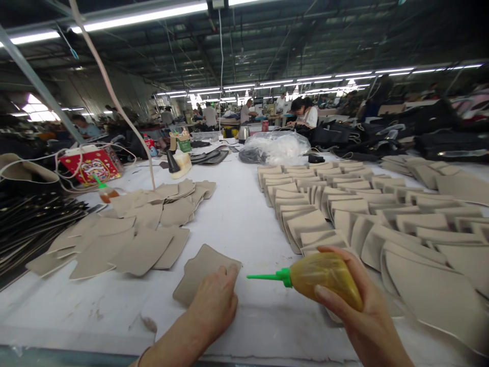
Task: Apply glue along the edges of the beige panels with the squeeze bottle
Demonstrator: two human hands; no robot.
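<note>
My right hand (362,311) is wrapped round a yellow squeeze bottle (324,278) with a green nozzle that points left, held just above the white table (244,214). My left hand (214,303) lies on the near edge of a single beige cut piece (198,270), fingers curled down onto it. The nozzle tip hangs a little to the right of that piece and is not touching it.
A loose heap of beige pieces (141,224) lies to the left, and overlapping rows of them (362,214) fill the right. Dark stacked sheets (26,224) sit at the far left edge. A second small bottle (104,191), a red box (91,164) and a plastic bag (275,148) stand farther back. Other people work at distant tables.
</note>
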